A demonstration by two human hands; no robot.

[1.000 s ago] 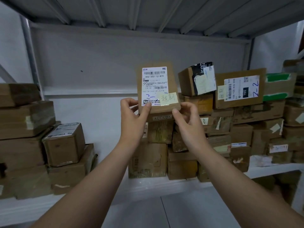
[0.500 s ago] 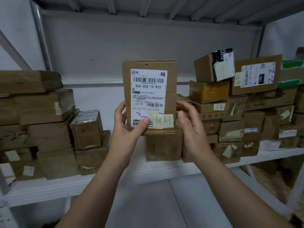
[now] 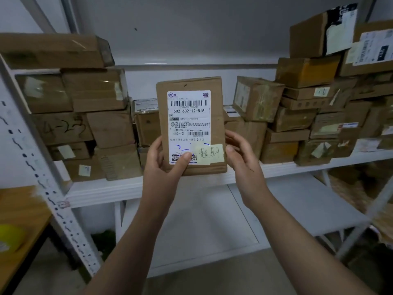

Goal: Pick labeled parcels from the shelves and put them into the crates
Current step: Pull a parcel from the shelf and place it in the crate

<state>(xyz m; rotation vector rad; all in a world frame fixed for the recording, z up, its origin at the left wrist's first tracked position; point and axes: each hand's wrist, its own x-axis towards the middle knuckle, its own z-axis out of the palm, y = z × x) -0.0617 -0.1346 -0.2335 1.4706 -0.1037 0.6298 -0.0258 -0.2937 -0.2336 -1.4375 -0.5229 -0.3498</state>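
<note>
A flat brown cardboard parcel [image 3: 214, 124] stands upright in front of me, held off the shelf. It carries a white shipping label with barcodes and a yellow sticky note with handwriting at its lower right. My left hand [image 3: 163, 165] grips its lower left edge, thumb pressed on the label. Fingers of my right hand [image 3: 242, 158] hold its lower right edge. No crate is in view.
A white metal shelf [image 3: 110, 188] holds stacks of brown boxes on the left [image 3: 95, 92] and on the right [image 3: 297, 120]. A perforated upright [image 3: 38, 167] runs down the left. A wooden table [image 3: 19, 222] sits at lower left. A lower shelf board [image 3: 308, 205] lies below.
The parcel and both hands have come down and nearer to me, away from the box stacks. The view has dropped, so the lower shelf and the wooden table now show.
</note>
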